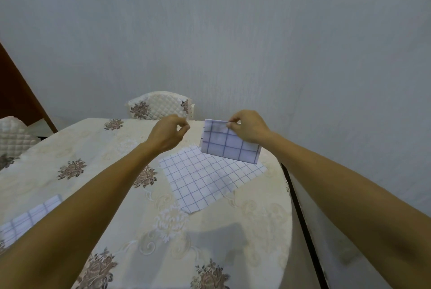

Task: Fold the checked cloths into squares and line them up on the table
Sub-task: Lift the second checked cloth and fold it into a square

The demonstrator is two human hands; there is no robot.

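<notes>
My right hand (247,128) pinches the top edge of a folded white cloth with blue checks (227,146), which hangs in the air above the table. My left hand (169,134) hovers just left of that cloth with its fingers curled and thumb meeting fingertips; nothing shows between them. Under the held cloth an unfolded checked cloth (205,181) lies flat on the table. A third checked cloth (30,218) lies at the left edge, partly hidden by my left forearm.
The table (130,230) is round, covered by a cream floral tablecloth. Two quilted chair backs stand behind it, one at the far side (161,105) and one at the left (14,137). A grey wall is close behind and to the right.
</notes>
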